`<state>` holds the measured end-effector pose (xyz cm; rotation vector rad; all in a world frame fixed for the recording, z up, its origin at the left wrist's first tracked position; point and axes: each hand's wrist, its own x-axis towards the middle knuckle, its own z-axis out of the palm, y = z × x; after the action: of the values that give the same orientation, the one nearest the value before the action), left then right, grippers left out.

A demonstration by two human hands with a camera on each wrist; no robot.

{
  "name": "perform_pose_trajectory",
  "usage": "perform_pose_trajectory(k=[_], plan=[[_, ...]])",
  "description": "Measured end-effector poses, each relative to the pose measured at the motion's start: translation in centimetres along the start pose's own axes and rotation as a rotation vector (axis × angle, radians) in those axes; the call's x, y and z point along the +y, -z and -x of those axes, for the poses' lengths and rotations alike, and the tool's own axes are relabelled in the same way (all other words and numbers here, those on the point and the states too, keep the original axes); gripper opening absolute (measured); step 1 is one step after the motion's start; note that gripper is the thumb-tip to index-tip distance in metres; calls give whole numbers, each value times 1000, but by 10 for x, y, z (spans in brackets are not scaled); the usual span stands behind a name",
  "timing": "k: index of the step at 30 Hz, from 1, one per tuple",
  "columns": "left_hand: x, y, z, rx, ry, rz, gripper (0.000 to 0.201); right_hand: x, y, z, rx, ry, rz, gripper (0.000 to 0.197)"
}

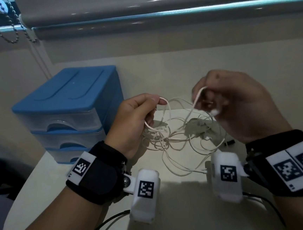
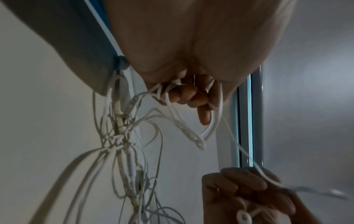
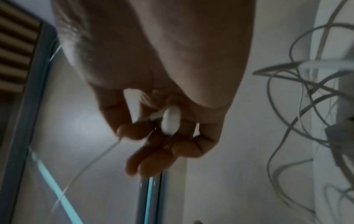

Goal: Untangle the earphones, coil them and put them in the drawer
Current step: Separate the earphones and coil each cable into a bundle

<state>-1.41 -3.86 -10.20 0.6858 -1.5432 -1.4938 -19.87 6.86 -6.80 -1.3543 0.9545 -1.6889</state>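
Dim light falls on a pale desk (image 1: 183, 213) beneath my forearms, with a grey roller blind (image 1: 156, 10) drawn over the window at the far side. Nearest to me, black straps (image 1: 99, 176) with printed marker squares wrap both wrists, and a white camera housing (image 1: 145, 190) hangs under each.

Just beyond them lie the earphones (image 1: 174, 136), a loose knot of thin white cable partly resting on the desk and partly lifted between my hands. My left hand (image 1: 131, 122) is closed on one loop of that cable, thumb and forefinger pinching it at the top while the curled lower fingers (image 2: 191, 94) catch more strands. From the left wrist view the cords twist together into a tight snarl (image 2: 118, 141) hanging below the hand.

My right hand (image 1: 237, 105) pinches another stretch of cable up high, and an earbud (image 3: 170, 119) sits against the curled fingers; the right wrist picture is blurred, so I think the bud is tucked between finger and palm, though I cannot be sure. One strand runs taut from hand to hand.

Farther back on my left stands a blue plastic drawer unit (image 1: 69, 107) with three translucent drawers, all pushed in. A beaded blind chain (image 1: 10, 33) hangs beyond it.
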Motion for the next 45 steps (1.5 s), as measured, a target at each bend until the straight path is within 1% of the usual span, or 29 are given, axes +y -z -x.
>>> perform_pose_trajectory(k=[2,4,8,11,13,14,16,18,20,22,23,25,29,31,32,36,40,41,43,44,45], plan=[[1,-1,1,-28,-32,-34,22,8,-7,0,-50,-49,185,31],[2,-2,3,-56,-62,-52,19,15,-12,-1,-35,-110,293,34],[5,-4,6,-113,-127,-40,15,23,-16,-4,52,-154,382,17],[6,-7,8,-134,-157,-53,19,26,-17,-3,-18,-204,448,22],[6,-6,8,-120,-167,-57,20,25,-19,-2,-49,-221,437,26],[5,-6,7,-110,-170,-58,21,25,-20,-2,-53,-226,418,25],[5,-7,8,-95,-162,-45,18,24,-20,-3,-73,-250,344,16],[4,-10,9,-85,-121,61,13,23,-20,-1,-123,-304,184,14],[5,-13,12,-87,-90,174,14,21,-18,1,-166,-352,43,9],[5,-13,12,-94,-96,193,20,20,-14,1,-174,-358,33,17],[5,-13,12,-90,-106,188,23,20,-12,0,-155,-350,39,20],[6,-11,11,-72,-123,189,23,19,-8,-3,-62,-312,36,24],[8,-11,11,-21,-167,160,14,15,0,-5,155,-187,7,30],[8,-10,10,-32,-175,126,16,13,3,-5,223,-118,20,31],[9,-9,9,-49,-172,146,17,13,3,-5,249,-87,25,31],[13,-2,7,-124,-71,345,24,13,6,-6,356,-11,0,25],[15,3,7,-133,-21,384,37,10,13,-7,437,35,-93,26],[15,3,7,-128,-19,362,44,9,15,-7,451,46,-129,27],[14,3,7,-91,-5,204,57,8,16,-9,461,69,-220,27],[14,2,8,-70,6,89,57,8,16,-10,453,76,-250,29],[13,2,8,-62,18,-17,51,8,15,-10,436,80,-259,30]])
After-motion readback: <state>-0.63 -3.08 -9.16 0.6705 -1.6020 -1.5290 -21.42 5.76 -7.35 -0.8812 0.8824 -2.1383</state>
